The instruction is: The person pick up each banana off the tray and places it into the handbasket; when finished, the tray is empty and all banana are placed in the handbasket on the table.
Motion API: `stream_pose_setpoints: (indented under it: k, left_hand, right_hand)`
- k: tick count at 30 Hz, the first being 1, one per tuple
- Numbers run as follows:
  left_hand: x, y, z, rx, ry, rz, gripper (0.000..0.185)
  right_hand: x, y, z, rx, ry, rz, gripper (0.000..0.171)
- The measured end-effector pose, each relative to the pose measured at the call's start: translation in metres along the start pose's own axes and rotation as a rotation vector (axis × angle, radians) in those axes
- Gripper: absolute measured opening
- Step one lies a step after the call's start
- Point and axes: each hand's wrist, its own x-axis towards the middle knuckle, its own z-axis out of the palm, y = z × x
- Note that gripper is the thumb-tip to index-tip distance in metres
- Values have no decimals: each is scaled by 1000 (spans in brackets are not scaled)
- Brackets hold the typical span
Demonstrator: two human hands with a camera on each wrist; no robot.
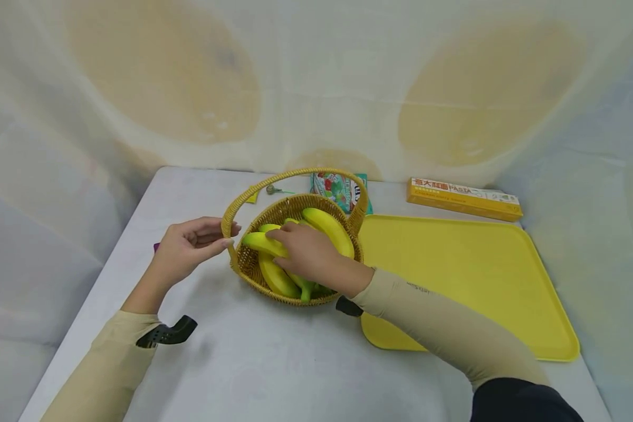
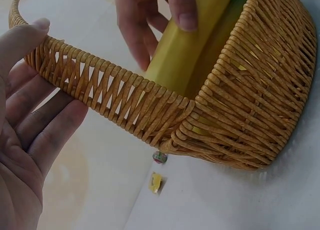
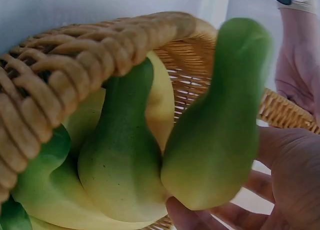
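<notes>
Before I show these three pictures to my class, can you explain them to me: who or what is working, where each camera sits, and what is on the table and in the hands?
No machine here: a person works with two bare hands. The wide picture comes from a camera on the head, looking down. The other two come from cameras on each wrist, so they show close-ups.

On the white table stands a wicker basket with bananas in it. Beside it lies a yellow tray; behind it, a pasta box and a snack packet.

The left hand touches the basket's rim near the handle. The right hand reaches into the basket, its grip closed round one banana.
</notes>
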Motion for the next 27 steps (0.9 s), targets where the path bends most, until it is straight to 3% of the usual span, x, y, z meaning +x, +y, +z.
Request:
stream_pose_setpoints:
  k: [5,14,19,27]
  left_hand:
    - [1,1,2,-9,2,-19,31]
    - [1,1,1,9,6,-16,31]
    - [0,2,2,13,12,-29,31]
    - [-1,3,2,21,14,-18,32]
  right_hand:
    - [-2,2,-1,17,-17,4,54]
    - [-14,10,-8,146,-194,-6,60]
    - [-14,9,-8,222,-220,3,62]
    - [-17,-3,-6,155,-246,34,71]
